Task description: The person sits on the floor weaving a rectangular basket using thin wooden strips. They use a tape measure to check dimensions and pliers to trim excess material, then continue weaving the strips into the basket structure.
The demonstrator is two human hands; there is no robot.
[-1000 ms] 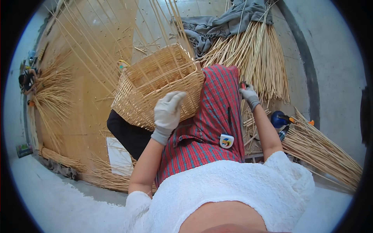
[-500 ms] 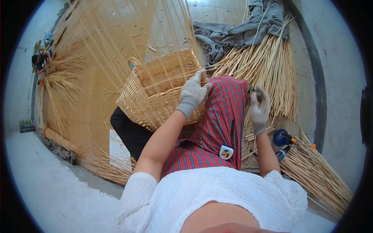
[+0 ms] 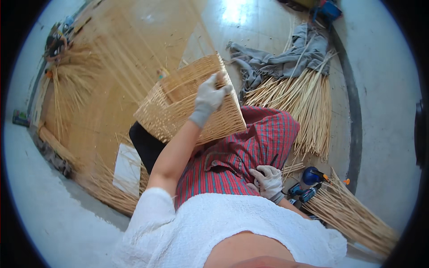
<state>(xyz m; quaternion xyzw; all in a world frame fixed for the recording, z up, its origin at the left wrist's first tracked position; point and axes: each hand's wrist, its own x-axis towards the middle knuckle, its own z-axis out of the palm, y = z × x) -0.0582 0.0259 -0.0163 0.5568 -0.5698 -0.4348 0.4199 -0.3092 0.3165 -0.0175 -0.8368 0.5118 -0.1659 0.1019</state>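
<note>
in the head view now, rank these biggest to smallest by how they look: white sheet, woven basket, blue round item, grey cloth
1. Woven basket, though it looks nearer the camera
2. Grey cloth
3. White sheet
4. Blue round item

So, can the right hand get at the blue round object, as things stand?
Probably yes: the right hand rests close by on the plaid cloth, and only short, low sticks appear to lie between it and the blue round object.

Left arm (image 3: 172,154) forward, right arm (image 3: 293,208) back
</note>
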